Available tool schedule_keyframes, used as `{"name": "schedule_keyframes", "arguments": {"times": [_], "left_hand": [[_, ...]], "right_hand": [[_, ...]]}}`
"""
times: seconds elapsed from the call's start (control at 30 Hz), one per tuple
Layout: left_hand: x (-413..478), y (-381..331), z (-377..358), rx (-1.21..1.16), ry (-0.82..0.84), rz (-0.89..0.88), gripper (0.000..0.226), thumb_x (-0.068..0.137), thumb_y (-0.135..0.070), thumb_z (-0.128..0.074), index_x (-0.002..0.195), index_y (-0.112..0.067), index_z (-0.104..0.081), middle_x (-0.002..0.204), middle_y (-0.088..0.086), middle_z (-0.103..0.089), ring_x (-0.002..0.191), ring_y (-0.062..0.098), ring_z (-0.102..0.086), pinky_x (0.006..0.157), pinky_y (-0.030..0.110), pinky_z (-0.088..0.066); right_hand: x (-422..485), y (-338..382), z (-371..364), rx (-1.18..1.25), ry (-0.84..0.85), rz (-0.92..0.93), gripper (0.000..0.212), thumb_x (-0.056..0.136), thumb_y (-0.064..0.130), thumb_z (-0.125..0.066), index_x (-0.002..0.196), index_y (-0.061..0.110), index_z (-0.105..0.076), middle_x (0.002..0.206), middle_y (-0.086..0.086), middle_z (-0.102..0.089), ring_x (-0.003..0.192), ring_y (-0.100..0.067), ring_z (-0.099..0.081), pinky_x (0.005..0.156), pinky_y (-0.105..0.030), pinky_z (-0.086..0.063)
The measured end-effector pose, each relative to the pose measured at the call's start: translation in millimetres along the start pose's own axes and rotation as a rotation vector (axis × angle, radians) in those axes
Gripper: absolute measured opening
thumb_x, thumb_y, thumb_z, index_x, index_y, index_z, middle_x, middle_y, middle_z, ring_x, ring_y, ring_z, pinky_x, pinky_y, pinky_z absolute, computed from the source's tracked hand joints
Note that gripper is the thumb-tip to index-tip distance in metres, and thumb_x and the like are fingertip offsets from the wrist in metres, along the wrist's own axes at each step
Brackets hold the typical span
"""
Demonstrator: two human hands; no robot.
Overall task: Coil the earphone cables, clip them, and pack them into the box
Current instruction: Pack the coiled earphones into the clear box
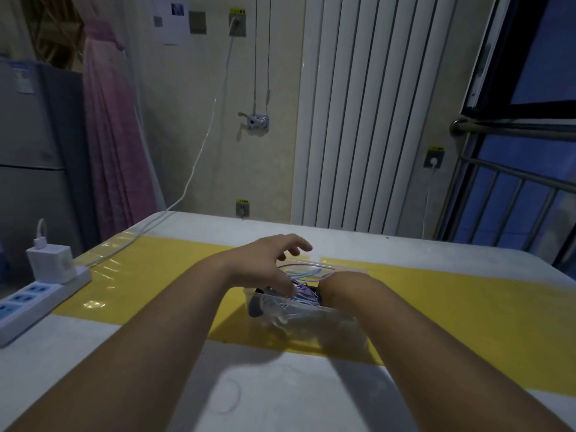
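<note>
Now our left grip hovers, fingers spread, over the clear box on the table; our right grip dips among its earphone cables, hidden, so we cannot tell its hold.

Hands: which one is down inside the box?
The right hand: it dips into the clear box among the cables, its fingers hidden. The left hand hovers over the box, fingers spread.

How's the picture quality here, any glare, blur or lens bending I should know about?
Head view: dim, bluish light; glare streaks on the yellow sheet near the power strip; left hand and cables in the clear box are blurred; wide-angle lens slants the window frame.
</note>
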State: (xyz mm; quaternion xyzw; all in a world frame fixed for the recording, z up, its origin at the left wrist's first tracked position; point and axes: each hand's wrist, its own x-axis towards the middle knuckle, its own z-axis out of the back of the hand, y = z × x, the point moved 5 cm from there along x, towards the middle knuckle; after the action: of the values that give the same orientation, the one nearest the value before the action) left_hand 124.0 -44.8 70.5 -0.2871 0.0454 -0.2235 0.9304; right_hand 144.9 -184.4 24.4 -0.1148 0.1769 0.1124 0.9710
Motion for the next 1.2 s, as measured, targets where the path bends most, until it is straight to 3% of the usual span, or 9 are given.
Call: {"name": "schedule_keyframes", "arguments": {"times": [0.13,0.23,0.43,0.6,0.73,0.8,0.87,1.03,1.2], "left_hand": [[1.7,-2.4,-2.8,0.256,-0.088,-0.034,0.022,0.080,-0.038,-0.074,0.087,-0.031,-0.054,0.093,-0.011,-0.053,0.084,0.013,-0.050,0.067,0.030,-0.041],[9.4,-0.4,-13.9,0.406,-0.062,-0.019,0.027,0.082,-0.030,-0.072,0.070,-0.025,-0.048,0.074,-0.004,-0.053,0.073,0.020,-0.050,0.062,0.032,-0.039],[22.6,-5.5,-30.6,0.567,0.107,0.061,0.018,0.088,-0.020,-0.060,0.072,-0.024,-0.053,0.066,-0.002,-0.052,0.069,0.023,-0.049,0.054,0.028,-0.033],[26.4,2.3,-37.7,0.536,0.189,0.168,0.015,0.089,-0.032,-0.063,0.086,-0.017,-0.066,0.083,0.007,-0.065,0.069,0.023,-0.053,0.059,0.030,-0.041],[27.1,1.7,-36.4,0.489,0.176,0.207,0.028,0.087,-0.039,-0.066,0.092,-0.012,-0.070,0.088,0.009,-0.068,0.070,0.022,-0.054,0.063,0.031,-0.043],[26.5,1.2,-35.4,0.455,0.143,0.224,0.026,0.084,-0.038,-0.069,0.088,-0.012,-0.070,0.082,0.008,-0.068,0.068,0.021,-0.053,0.062,0.030,-0.043],[25.5,3.0,-34.6,0.429,0.114,0.232,0.026,0.081,-0.038,-0.072,0.088,-0.014,-0.071,0.082,0.008,-0.069,0.067,0.022,-0.055,0.063,0.031,-0.046],[16.4,-2.7,-22.3,0.317,0.084,0.214,0.032,0.070,-0.051,-0.076,0.084,-0.022,-0.071,0.082,-0.002,-0.070,0.078,0.018,-0.065,0.068,0.032,-0.054],[2.5,-11.0,-8.0,0.112,0.011,0.155,0.012,0.078,-0.017,-0.075,0.083,-0.028,-0.072,0.081,-0.010,-0.067,0.073,0.008,-0.063,0.058,0.018,-0.044]], "right_hand": [[-10.1,-3.3,4.8,0.032,-0.059,0.051,0.019,0.092,0.022,-0.053,0.100,0.012,-0.067,0.076,-0.003,-0.055,0.077,-0.024,-0.054,0.071,-0.028,-0.042],[-17.8,-7.4,12.2,0.087,-0.051,0.060,0.014,0.085,0.023,-0.060,0.084,0.010,-0.063,0.065,-0.002,-0.051,0.058,-0.018,-0.050,0.060,-0.028,-0.043],[-30.3,-18.6,22.4,0.259,-0.050,0.067,0.025,0.075,0.026,-0.074,0.087,0.003,-0.074,0.069,-0.005,-0.063,0.056,-0.017,-0.053,0.053,-0.022,-0.045],[-32.8,-24.2,24.4,0.282,-0.166,0.008,0.022,0.071,0.024,-0.077,0.084,0.006,-0.072,0.070,-0.005,-0.062,0.060,-0.018,-0.055,0.055,-0.022,-0.043],[-38.4,-28.5,27.5,0.379,-0.328,-0.038,0.039,0.076,0.021,-0.069,0.115,0.012,-0.067,0.109,-0.006,-0.067,0.094,-0.022,-0.064,0.079,-0.032,-0.055],[-41.2,-24.3,27.9,0.575,-0.399,0.017,0.041,0.085,0.022,-0.059,0.126,0.019,-0.059,0.121,-0.004,-0.062,0.096,-0.020,-0.062,0.077,-0.030,-0.051],[-41.7,-16.4,23.1,0.714,-0.407,0.076,0.032,0.092,0.031,-0.053,0.123,0.026,-0.061,0.118,-0.002,-0.063,0.090,-0.018,-0.062,0.073,-0.028,-0.047],[-39.4,-5.0,11.3,0.512,-0.237,0.094,0.029,0.091,0.037,-0.063,0.117,0.027,-0.070,0.112,-0.004,-0.069,0.095,-0.020,-0.063,0.079,-0.027,-0.047],[-34.2,-3.8,12.7,0.450,-0.240,0.037,0.026,0.087,0.035,-0.068,0.111,0.030,-0.074,0.109,0.001,-0.071,0.099,-0.021,-0.065,0.083,-0.026,-0.051]]}}
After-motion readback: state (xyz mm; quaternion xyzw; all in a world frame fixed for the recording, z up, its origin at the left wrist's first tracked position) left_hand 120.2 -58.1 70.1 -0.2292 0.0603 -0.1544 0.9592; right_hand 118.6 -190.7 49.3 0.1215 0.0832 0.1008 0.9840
